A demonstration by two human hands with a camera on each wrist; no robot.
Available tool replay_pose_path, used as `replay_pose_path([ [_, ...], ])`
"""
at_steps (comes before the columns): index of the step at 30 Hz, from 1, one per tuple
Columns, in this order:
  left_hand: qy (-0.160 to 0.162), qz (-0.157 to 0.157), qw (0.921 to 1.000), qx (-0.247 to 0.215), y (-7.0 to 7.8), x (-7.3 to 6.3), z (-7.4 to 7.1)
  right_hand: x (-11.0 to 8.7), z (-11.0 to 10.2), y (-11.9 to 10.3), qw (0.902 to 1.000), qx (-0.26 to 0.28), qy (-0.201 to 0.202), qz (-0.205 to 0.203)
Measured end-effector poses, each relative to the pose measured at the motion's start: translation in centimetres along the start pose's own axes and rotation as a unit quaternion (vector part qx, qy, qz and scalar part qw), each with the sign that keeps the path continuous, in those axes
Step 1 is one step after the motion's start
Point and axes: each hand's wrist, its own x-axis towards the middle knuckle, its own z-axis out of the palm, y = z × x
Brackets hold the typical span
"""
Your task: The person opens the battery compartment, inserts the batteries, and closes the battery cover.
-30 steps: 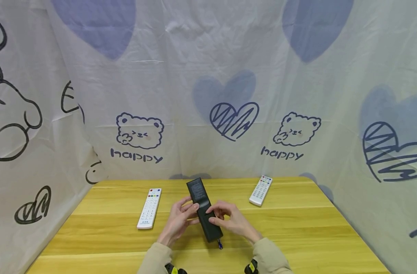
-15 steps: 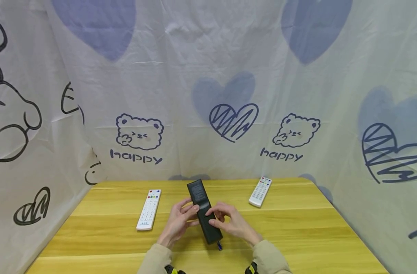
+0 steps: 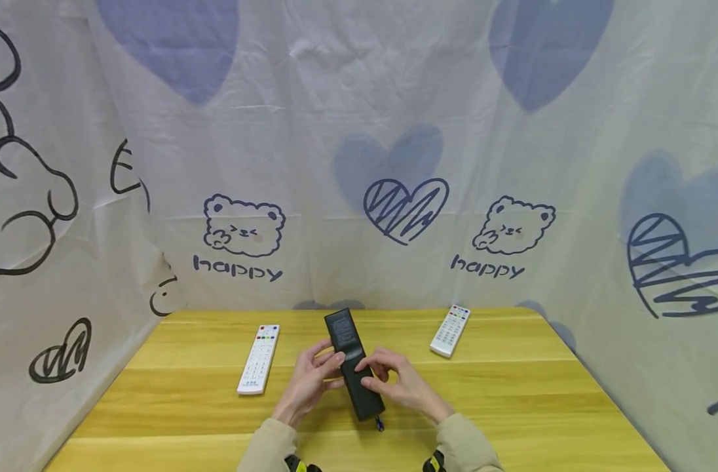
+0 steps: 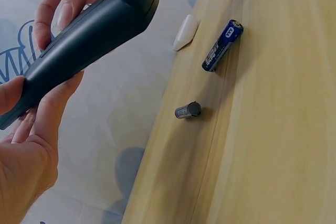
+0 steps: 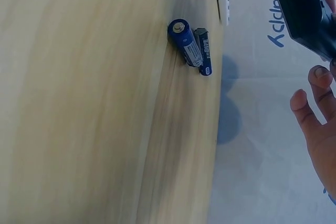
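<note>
A long black plastic remote control (image 3: 352, 379) is held aslant above the yellow wood-grain tabletop (image 3: 542, 406), its printed back up, probably so that the right hand (image 3: 400, 380) can work on that side. The left hand (image 3: 308, 380) grips it by its left side, thumb on top and fingers beneath, seemingly to steady it. The right thumb and forefinger touch the lower back; whether they pinch or merely press, I cannot tell. A blue cylindrical battery (image 4: 223, 45) and a darker-looking one (image 4: 188, 110) lie apart below, and from the head view the black remote hides most of this pair. One slim white remote with coloured buttons (image 3: 259, 360) lies towards the tabletop's left edge; a similar white remote (image 3: 450, 332) lies by the far edge, nearer the far right corner. Neither blocks the hands.
</note>
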Motion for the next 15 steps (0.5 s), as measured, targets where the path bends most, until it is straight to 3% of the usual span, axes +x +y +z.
replay_pose_path([
  [15, -0.015, -0.01, 0.9998, 0.008, 0.04, -0.03, -0.17, -0.04, -0.11, -0.29, 0.9997, -0.014, 0.006, -0.02],
])
